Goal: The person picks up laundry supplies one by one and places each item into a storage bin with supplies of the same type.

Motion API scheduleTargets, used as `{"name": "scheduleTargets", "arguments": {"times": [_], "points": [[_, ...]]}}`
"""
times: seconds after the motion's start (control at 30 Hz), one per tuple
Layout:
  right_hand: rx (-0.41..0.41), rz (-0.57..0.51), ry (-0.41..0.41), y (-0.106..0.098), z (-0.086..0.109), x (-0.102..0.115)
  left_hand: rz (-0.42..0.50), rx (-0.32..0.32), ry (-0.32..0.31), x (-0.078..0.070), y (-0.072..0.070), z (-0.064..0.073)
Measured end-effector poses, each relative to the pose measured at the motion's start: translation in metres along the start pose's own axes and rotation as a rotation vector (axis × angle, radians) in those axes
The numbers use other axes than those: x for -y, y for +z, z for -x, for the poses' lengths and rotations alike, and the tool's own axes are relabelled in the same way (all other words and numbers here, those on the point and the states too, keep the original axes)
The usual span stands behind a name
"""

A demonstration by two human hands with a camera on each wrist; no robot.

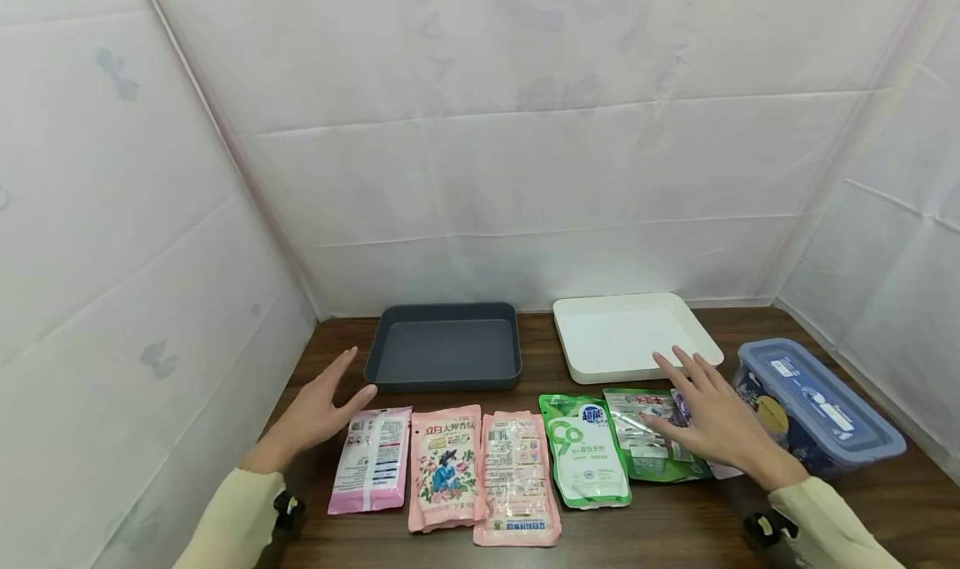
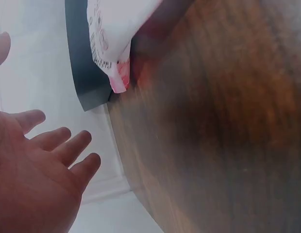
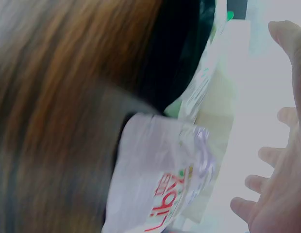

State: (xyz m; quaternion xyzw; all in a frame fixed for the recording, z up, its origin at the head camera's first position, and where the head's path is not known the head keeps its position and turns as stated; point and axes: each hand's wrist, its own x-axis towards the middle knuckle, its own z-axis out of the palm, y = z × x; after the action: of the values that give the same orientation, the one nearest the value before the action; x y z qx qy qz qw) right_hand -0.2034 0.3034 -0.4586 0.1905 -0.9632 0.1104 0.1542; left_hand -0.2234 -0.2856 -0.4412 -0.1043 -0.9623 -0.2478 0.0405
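Shows the brown wooden table running back to the white cloth walls, with a gap between the dark grey tray and the white tray, and a narrow strip of wood in front of each. Extends the fingers of the left hand, empty, near the top of the pink-and-white pouch; spreads those of the right hand, also empty, above the green-and-silver pouch and the lilac pouch, just beside the blue-lidded box. Reads "立白大师香氛" on the pink floral pouch, "超能" on the green-and-white pouch and red "Liby" on the lilac one; carries a barcode and fine print on the neighbouring pink pouch. Looks glossy and wrinkled on the pink-and-white pouch, leftmost in the row, with a pink lower band; silvery with green edging on the green-and-silver one, overlapped by the green-and-white pouch
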Motion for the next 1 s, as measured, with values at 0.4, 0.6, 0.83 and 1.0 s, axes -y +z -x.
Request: {"name": "scheduleTargets", "arguments": {"times": [0.4,0.6,0.83,1.0], "points": [[-0.043,-0.027,-0.109,0.002,-0.017,0.025,0.029,0.022,-0.024,-0.007,-0.004,-0.023],[-0.037,-0.044,-0.163,0.004,-0.027,0.042,0.052,0.023,-0.026,-0.008,-0.004,-0.033],[-0.004,-0.052,-0.205,0.005,-0.036,0.061,0.085,0.020,-0.028,-0.003,-0.001,-0.042],[0.033,-0.065,-0.223,0.006,-0.041,0.071,0.106,0.023,-0.042,0.001,0.001,-0.047]]}}
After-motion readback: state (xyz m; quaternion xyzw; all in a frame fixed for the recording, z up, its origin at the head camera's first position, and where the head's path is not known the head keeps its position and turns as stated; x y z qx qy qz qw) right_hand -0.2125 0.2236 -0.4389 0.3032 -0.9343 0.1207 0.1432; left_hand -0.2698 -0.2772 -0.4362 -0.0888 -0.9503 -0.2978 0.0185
